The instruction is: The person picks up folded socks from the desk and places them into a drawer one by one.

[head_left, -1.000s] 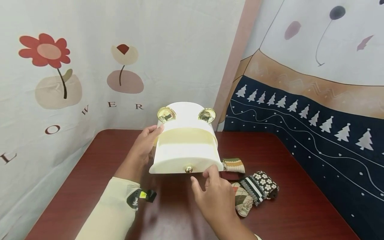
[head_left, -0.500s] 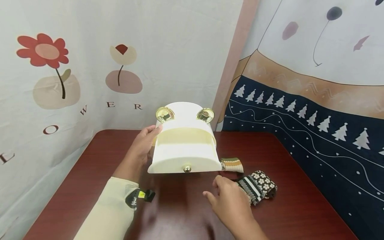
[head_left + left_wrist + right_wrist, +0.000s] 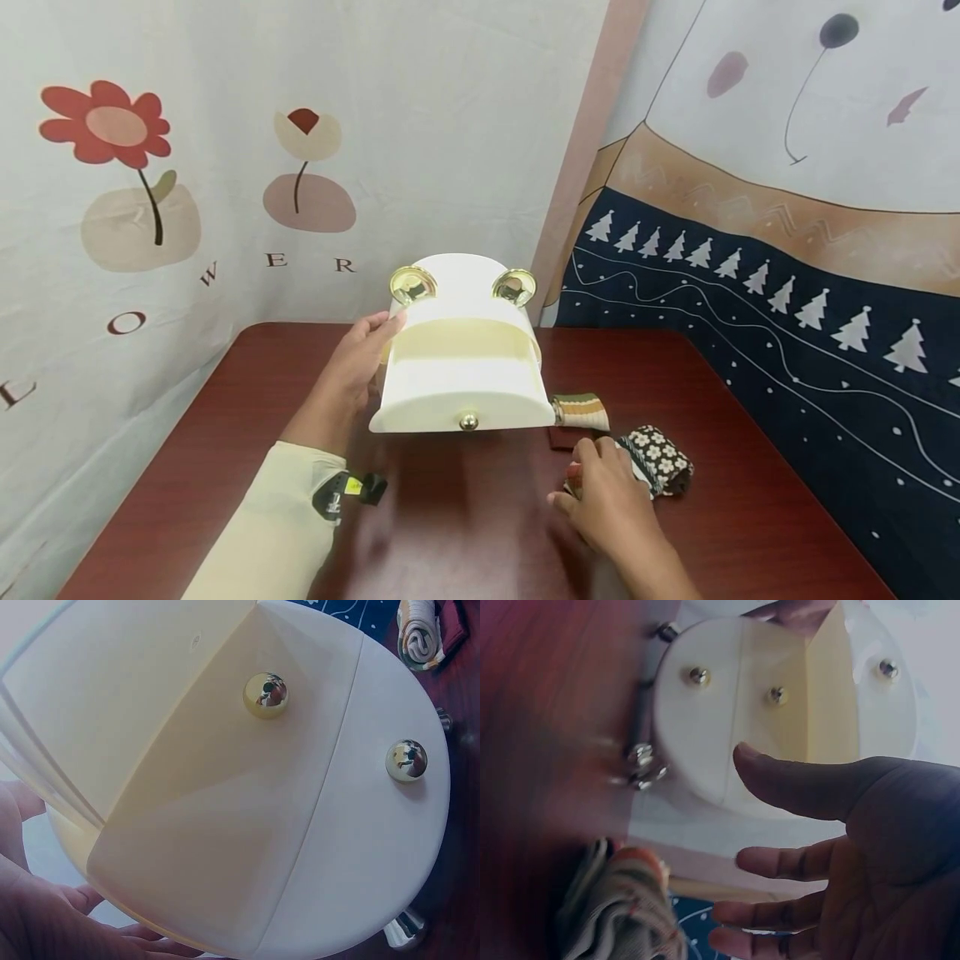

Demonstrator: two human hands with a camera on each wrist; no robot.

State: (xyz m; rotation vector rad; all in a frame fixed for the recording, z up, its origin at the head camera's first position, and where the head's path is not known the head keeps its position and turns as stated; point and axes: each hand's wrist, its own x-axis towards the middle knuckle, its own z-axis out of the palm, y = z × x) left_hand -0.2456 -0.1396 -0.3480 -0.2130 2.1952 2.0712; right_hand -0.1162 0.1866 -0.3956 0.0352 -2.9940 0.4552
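A white box (image 3: pixel 465 371) with a curved front and shiny gold knobs stands mid-table; an upper panel (image 3: pixel 172 690) sticks out from its front in the left wrist view. My left hand (image 3: pixel 356 367) holds the box's left side, thumb at the edge, some fingers hidden behind. Over the table to the right, my right hand (image 3: pixel 611 500) hovers by a rolled argyle sock (image 3: pixel 622 907), mostly covered by the hand in the head view. Its fingers are spread apart with nothing between them. Just beyond lies a rolled black-and-white flowered sock (image 3: pixel 663 462).
A rolled striped sock (image 3: pixel 581 411) and a dark maroon roll (image 3: pixel 566 437) lie beside the box's right corner. The dark red table (image 3: pixel 255 400) meets a printed curtain (image 3: pixel 450 167) at the back and a navy patterned cloth (image 3: pixel 750 350) along the right.
My right hand has left the box's front right corner and moved right, to the argyle sock. The left hand and the box stay where they were.
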